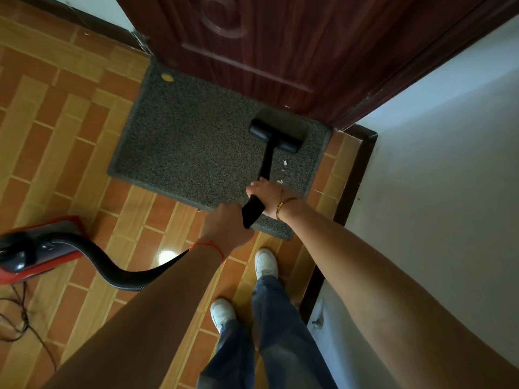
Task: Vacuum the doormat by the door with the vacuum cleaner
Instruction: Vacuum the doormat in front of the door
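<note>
- Tiled floor (84,153), grey doormat (196,141) against the door (266,51).
- Both hands clamp the wand (265,167): left hand (222,226) low, right hand (266,197) higher.
- Nozzle (276,136) sits on the mat at 2 o'clock.

grey doormat (196,141) flat at door | black vacuum head (276,135) on it

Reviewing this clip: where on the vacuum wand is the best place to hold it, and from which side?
Hold the wand at its upper, near end, coming from behind. It slopes up from the nozzle on the doormat towards the person, so that end is within reach. The right hand grips further down, the left hand by the hose; a two-handed grip probably steers best.
</note>
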`<state>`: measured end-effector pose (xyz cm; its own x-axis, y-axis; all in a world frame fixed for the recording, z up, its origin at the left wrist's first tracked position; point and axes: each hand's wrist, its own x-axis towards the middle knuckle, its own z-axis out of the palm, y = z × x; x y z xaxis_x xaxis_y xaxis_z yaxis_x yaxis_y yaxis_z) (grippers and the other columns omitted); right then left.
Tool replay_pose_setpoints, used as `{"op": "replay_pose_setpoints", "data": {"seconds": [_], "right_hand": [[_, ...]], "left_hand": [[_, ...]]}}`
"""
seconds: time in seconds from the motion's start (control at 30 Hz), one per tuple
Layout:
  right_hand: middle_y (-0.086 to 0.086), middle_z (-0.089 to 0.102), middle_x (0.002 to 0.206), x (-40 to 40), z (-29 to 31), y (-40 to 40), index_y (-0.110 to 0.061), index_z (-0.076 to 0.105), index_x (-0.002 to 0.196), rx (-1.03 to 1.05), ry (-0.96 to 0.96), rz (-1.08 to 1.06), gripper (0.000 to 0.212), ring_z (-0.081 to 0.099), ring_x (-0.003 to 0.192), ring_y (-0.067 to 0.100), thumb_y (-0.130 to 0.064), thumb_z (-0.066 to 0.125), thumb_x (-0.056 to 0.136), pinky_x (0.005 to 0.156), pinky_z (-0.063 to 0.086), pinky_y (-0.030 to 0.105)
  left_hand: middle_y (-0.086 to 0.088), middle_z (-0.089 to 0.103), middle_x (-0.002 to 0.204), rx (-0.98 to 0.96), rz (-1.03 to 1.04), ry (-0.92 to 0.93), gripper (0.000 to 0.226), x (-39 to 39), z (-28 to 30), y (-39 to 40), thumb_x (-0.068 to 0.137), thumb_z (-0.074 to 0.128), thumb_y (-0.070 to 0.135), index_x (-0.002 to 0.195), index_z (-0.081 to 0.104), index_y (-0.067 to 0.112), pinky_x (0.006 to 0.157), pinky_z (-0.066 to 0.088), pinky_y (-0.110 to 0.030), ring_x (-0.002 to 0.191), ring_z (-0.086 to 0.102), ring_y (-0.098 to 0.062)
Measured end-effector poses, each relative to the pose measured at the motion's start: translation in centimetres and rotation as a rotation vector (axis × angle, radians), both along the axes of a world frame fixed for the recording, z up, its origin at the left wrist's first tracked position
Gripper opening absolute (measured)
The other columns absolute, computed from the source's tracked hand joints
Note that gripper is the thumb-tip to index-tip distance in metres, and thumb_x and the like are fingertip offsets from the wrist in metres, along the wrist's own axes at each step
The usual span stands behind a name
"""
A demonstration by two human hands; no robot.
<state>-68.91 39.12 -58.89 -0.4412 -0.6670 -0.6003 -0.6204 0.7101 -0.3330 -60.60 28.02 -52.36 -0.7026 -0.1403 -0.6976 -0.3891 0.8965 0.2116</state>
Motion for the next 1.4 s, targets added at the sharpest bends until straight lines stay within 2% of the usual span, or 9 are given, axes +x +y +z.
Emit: {"op": "replay_pose_setpoints", "data": {"seconds": [0.1,0.23,0.37,0.43,0.63,0.87,1.07,1.3,1.4], "right_hand": [[0.005,0.055,0.118,2.9,0.0,-0.6,-0.013,0.052,0.106,-0.005,-0.044,-0.010,0.020,0.047,0.122,0.024,-0.004,0.056,0.089,0.089,0.050,0.038],[0.004,0.056,0.115,7.5,0.1,-1.5,-0.014,0.053,0.105,-0.023,-0.038,-0.030,0.017,0.050,0.118,0.022,-0.007,0.054,0.090,0.080,0.047,0.032],[0.002,0.057,0.112,12.2,0.0,-2.2,-0.017,0.052,0.104,-0.022,-0.075,-0.052,0.018,0.058,0.110,0.023,-0.007,0.052,0.089,0.079,0.053,0.036],[0.003,0.056,0.112,14.4,0.2,-2.5,-0.017,0.052,0.103,-0.017,-0.095,-0.055,0.018,0.059,0.106,0.023,-0.007,0.051,0.089,0.080,0.053,0.037],[0.006,0.054,0.119,20.4,1.2,-3.8,-0.014,0.051,0.109,-0.006,-0.115,-0.010,0.020,0.049,0.118,0.022,-0.006,0.050,0.091,0.084,0.047,0.033],[0.008,0.054,0.120,25.7,2.2,-5.6,-0.014,0.052,0.114,-0.012,-0.135,-0.045,0.024,0.056,0.113,0.026,-0.007,0.052,0.091,0.080,0.047,0.033],[0.006,0.055,0.111,27.3,1.5,-7.2,-0.016,0.049,0.106,-0.009,-0.162,-0.036,0.025,0.050,0.119,0.026,-0.001,0.054,0.086,0.077,0.054,0.038],[0.007,0.054,0.120,25.7,0.3,-7.3,-0.016,0.049,0.112,0.047,-0.154,0.024,0.032,0.035,0.137,0.029,0.001,0.054,0.086,0.085,0.055,0.042],[0.008,0.054,0.121,23.6,0.1,-7.1,-0.015,0.049,0.115,0.062,-0.134,0.038,0.034,0.033,0.137,0.029,0.002,0.054,0.086,0.087,0.054,0.043]], "left_hand": [[0.005,0.047,0.067,-0.012,0.000,-0.013,0.020,2.8,0.6,-0.6,0.077,0.063,0.026,0.093,0.060,0.015,0.046,0.034,-0.023,0.060,0.050,-0.017],[0.003,0.049,0.073,-0.024,-0.024,-0.014,0.023,7.1,1.2,-1.5,0.079,0.062,0.028,0.097,0.060,0.014,0.052,0.038,-0.025,0.065,0.050,-0.017],[0.007,0.044,0.066,-0.022,-0.015,-0.036,0.023,11.7,1.6,-2.3,0.079,0.061,0.029,0.098,0.060,0.016,0.042,0.031,-0.022,0.060,0.049,-0.015],[0.007,0.044,0.065,-0.022,-0.017,-0.048,0.022,13.9,1.9,-2.6,0.079,0.060,0.028,0.097,0.061,0.016,0.043,0.031,-0.022,0.059,0.049,-0.015],[0.005,0.050,0.068,-0.023,0.006,-0.083,0.020,20.0,2.6,-3.8,0.078,0.060,0.028,0.094,0.061,0.017,0.042,0.034,-0.021,0.054,0.049,-0.011],[0.003,0.054,0.071,-0.032,0.002,-0.147,0.018,24.7,3.7,-5.7,0.079,0.059,0.026,0.094,0.061,0.018,0.043,0.034,-0.021,0.057,0.053,-0.012],[0.004,0.057,0.073,-0.048,0.041,-0.180,0.012,26.2,3.8,-6.9,0.080,0.057,0.024,0.090,0.058,0.019,0.045,0.039,-0.020,0.060,0.057,-0.013],[0.003,0.059,0.076,-0.043,0.070,-0.179,0.018,24.9,3.0,-7.0,0.080,0.059,0.027,0.096,0.060,0.019,0.043,0.035,-0.019,0.060,0.056,-0.012],[0.004,0.056,0.073,-0.035,0.081,-0.163,0.020,22.9,2.7,-6.5,0.080,0.059,0.027,0.098,0.061,0.018,0.043,0.034,-0.020,0.061,0.056,-0.014]]}}
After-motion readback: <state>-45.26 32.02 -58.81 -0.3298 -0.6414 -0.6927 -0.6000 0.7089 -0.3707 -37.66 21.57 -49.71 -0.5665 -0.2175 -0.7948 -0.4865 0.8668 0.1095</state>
